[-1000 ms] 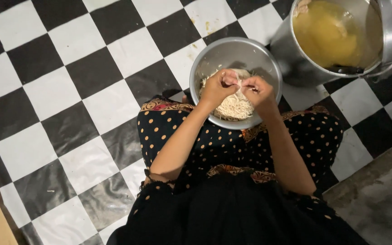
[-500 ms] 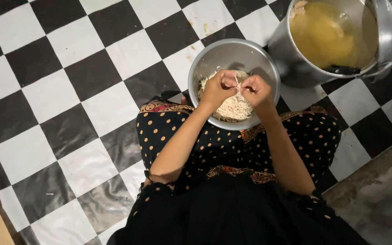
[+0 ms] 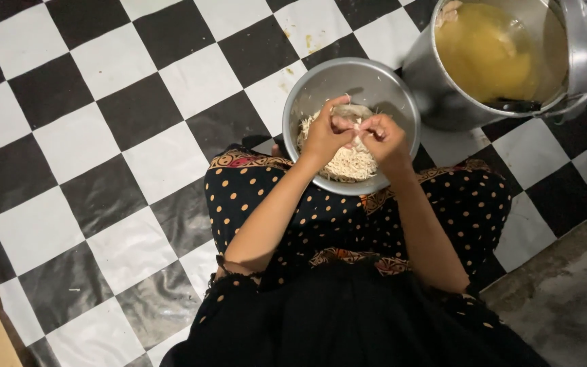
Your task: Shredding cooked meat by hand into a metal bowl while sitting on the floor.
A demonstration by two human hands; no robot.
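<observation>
Steel round bowl (image 3: 321, 81) of pale shredded meat (image 3: 348, 163); left hand (image 3: 326, 134) and right hand (image 3: 383, 138) both pinch one pale meat piece (image 3: 354, 113).

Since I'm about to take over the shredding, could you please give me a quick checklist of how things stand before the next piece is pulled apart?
1. Both hands over the bowl: ok. The left hand and right hand meet above the steel bowl.
2. Piece gripped: ok. A small pale piece is pinched between both hands.
3. Shredded pile inside the bowl: ok, none seen on the lap.
4. Bowl steady: cannot tell; its near edge sits at the dotted skirt.
5. Large pot of yellow broth apart from the hands: ok.
6. Checkered mat clean: not ok, small spots lie beyond the bowl.
</observation>
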